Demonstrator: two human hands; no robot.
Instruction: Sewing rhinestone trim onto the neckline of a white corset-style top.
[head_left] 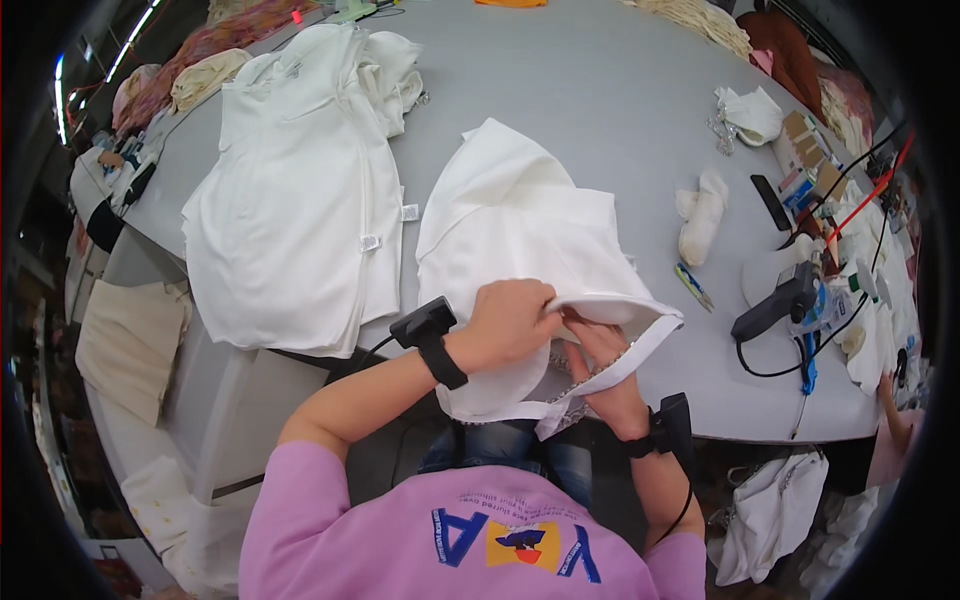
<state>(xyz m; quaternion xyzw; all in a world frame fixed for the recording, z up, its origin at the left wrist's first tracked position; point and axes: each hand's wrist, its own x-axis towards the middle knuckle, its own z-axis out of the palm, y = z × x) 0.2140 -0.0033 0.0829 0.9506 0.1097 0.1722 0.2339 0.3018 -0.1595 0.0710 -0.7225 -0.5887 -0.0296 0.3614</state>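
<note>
A white garment (520, 215) lies on the grey table in front of me, its near end lifted open and hanging over the table edge. My left hand (505, 320) pinches the rim of that opening from above. Reaching into the opening from the right, my right hand (603, 365) grips the fabric close to the left fingertips; some of its fingers are hidden by the cloth. A beaded or chain-like trim (605, 378) runs along the near border, beside the right hand. Both wrists wear black strapped devices.
Left of the garment lies a stack of white garments (290, 200). To the right are small snips (693, 287), a wrapped white roll (703, 220), a black phone (770, 203) and a corded black hand tool (775, 305). A chain-trimmed white bundle (752, 115) sits farther back.
</note>
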